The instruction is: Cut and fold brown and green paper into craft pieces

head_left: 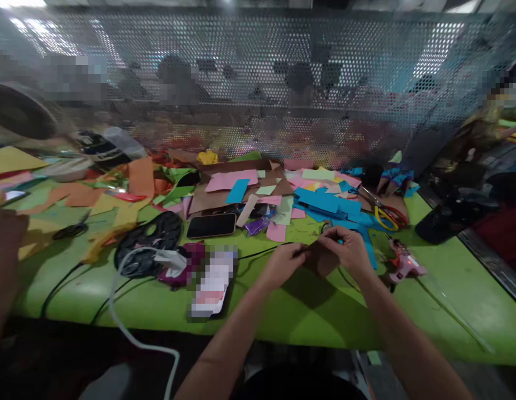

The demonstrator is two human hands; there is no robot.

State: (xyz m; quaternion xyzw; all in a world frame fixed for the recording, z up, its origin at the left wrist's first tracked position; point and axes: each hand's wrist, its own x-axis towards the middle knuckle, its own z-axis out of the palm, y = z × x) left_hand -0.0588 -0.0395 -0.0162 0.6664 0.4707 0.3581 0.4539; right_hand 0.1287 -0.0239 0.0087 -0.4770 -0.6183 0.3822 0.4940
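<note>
Between my two hands is a piece of brown paper, held above the green table. My left hand pinches its left edge with closed fingers. My right hand grips the upper right side between thumb and fingers, partly covering it. Just behind and right of my right hand lie strips of blue paper. A pink glue gun rests on the table to the right of that hand. A dark cable runs along the table behind my left hand.
A lit phone, a dark phone and a purple power strip with a white cable lie left. Scissors and a black bottle stand or lie right. Another person's arm is at far left. A perforated metal screen rises behind.
</note>
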